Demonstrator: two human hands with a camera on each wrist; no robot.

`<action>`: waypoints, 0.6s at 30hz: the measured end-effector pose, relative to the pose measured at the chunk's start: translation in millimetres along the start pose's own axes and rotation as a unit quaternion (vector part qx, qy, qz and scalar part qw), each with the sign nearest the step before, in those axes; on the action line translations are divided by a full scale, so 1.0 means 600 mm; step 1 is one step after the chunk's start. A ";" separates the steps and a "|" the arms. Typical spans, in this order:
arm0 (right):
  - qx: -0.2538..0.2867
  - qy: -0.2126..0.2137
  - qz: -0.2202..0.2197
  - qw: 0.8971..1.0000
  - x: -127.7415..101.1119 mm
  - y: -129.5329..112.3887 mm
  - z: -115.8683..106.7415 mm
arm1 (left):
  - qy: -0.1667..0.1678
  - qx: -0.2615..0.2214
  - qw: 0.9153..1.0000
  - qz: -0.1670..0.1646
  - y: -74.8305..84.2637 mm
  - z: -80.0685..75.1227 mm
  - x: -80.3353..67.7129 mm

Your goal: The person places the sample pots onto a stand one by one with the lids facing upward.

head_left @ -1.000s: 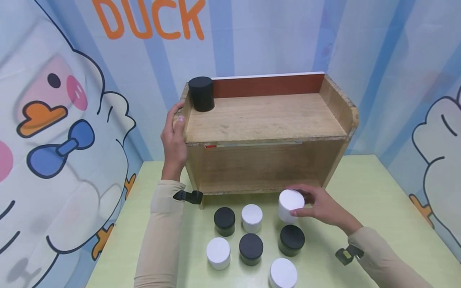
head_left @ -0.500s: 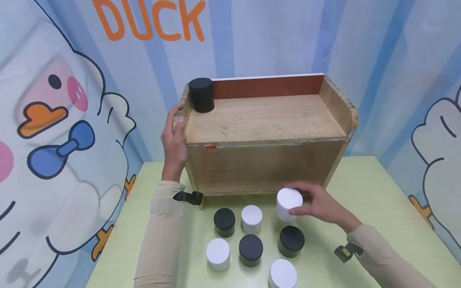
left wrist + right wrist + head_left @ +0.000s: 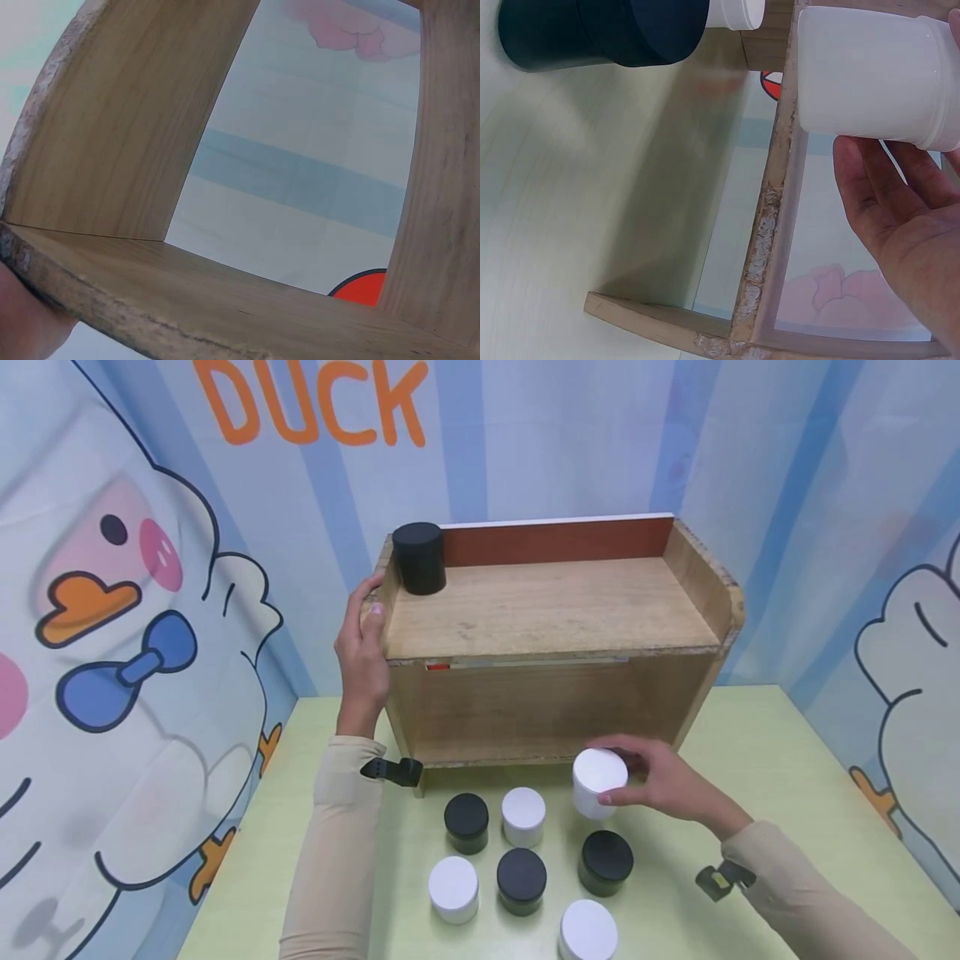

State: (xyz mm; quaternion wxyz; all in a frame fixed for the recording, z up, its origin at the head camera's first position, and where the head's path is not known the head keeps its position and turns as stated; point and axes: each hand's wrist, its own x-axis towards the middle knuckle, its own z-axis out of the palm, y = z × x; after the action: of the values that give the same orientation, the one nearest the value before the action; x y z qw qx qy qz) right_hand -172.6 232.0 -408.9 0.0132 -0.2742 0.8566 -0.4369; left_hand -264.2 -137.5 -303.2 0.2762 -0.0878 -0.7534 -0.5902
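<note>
Since a second ago, the right hand [image 3: 663,781] has carried the white jar [image 3: 598,781] slightly left, its grip curled round it just above the counter [image 3: 757,752]. Steadying the wooden shelf [image 3: 555,610], the left hand [image 3: 363,652] clasps its left edge.

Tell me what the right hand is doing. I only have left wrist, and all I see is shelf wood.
Observer: Right hand grips a white jar in front of the shelf's lower opening.
Operator: Other hand?
Observer: Left hand holds the shelf's top left edge.
Operator: Anything on top?
Observer: One black jar, back left corner.
</note>
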 end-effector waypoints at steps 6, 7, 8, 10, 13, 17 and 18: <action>-0.005 -0.005 -0.001 1.000 0.002 -0.007 -0.003 | -0.001 -0.002 1.000 0.011 -0.001 -0.002 -0.003; -0.005 -0.005 -0.002 1.000 0.003 -0.008 -0.003 | -0.001 -0.003 1.000 0.011 -0.001 -0.002 -0.003; -0.007 -0.005 -0.002 1.000 0.003 -0.009 -0.003 | 0.000 -0.004 1.000 0.011 -0.001 -0.002 -0.003; -0.009 -0.006 -0.002 1.000 0.004 -0.010 -0.004 | 0.001 -0.004 1.000 0.011 0.000 -0.002 -0.003; -0.011 -0.008 -0.004 1.000 0.004 -0.011 -0.003 | 0.001 -0.004 1.000 0.005 0.009 -0.002 -0.006; -0.008 -0.010 -0.006 1.000 0.005 -0.014 -0.003 | 0.000 -0.005 1.000 0.000 0.018 -0.002 -0.009; -0.008 -0.011 -0.005 1.000 0.005 -0.015 -0.003 | 0.000 -0.003 1.000 0.000 0.018 -0.002 -0.009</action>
State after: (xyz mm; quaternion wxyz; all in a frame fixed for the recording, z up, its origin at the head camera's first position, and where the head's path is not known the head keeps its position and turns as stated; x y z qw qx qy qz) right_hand -171.7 227.9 -400.5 0.0181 -0.2835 0.8586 -0.4268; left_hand -254.5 -134.6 -296.5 0.2761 -0.0889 -0.7515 -0.5925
